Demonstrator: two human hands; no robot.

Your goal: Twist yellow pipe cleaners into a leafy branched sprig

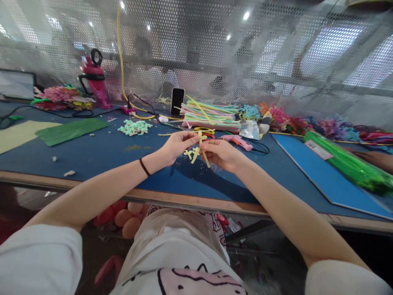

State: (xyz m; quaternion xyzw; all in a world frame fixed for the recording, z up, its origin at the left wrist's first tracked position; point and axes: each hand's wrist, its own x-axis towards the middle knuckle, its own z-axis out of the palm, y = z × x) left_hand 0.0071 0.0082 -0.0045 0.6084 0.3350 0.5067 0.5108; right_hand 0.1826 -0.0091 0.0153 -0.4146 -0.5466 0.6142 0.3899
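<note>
Blue matting is covering the desk (92, 157), and a bare wooden strip is running along its near edge, just above the person's lap. A perforated metal screen (215, 49) is closing off the far side, with blurred figures and ceiling lights showing through it. A yellow cable (119, 53) is hanging down in front of the screen.

Over the middle of the desk, the left hand (178, 145) and the right hand (222, 155) are meeting fingertip to fingertip. Both are pinching the yellow pipe-cleaner piece (195, 153), thumbs and forefingers closed tight on it and the other fingers curling in. The piece is hanging between them, just above the matting.

Just behind the hands a stack of pipe cleaners (211, 114) is lying, with a phone (177, 100) standing upright at its left end. A pink glue gun (238, 142) is lying near the right hand. A heap of mint pieces (135, 128) is sitting to the left, with a green sheet (72, 130) and a pink bottle (96, 82) farther off. To the right a lighter blue board (319, 180) is reaching the near edge and carrying a green bag (353, 166). Another person's hand (377, 159) is resting at the right border.

Open matting is lying between the hands and the near edge, and stretching left toward the green sheet.
</note>
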